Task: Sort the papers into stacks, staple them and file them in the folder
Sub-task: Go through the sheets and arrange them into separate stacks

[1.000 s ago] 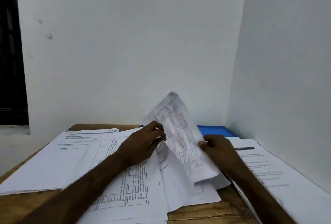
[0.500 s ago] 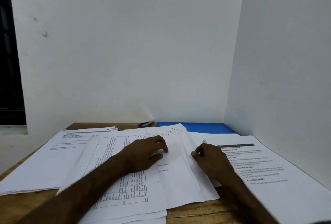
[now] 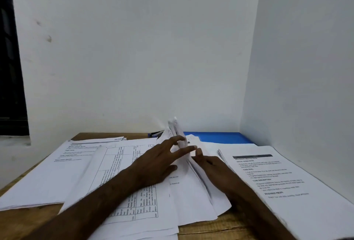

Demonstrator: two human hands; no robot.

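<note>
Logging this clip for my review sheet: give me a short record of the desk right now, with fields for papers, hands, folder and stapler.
middle pile: flat, some sheets lifted on edge between the hands
left hand: fingers straight, touching the lifted sheets
right hand: behind the lifted sheets, grip hidden
left pile: flat
right pile: flat
folder: blue, at the back wall
stapler: dark, left of the folder, partly hidden

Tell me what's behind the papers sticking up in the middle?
A blue folder lies flat by the wall, and a dark thing, maybe a stapler, peeks out. The lifted papers cover part of both.
</note>
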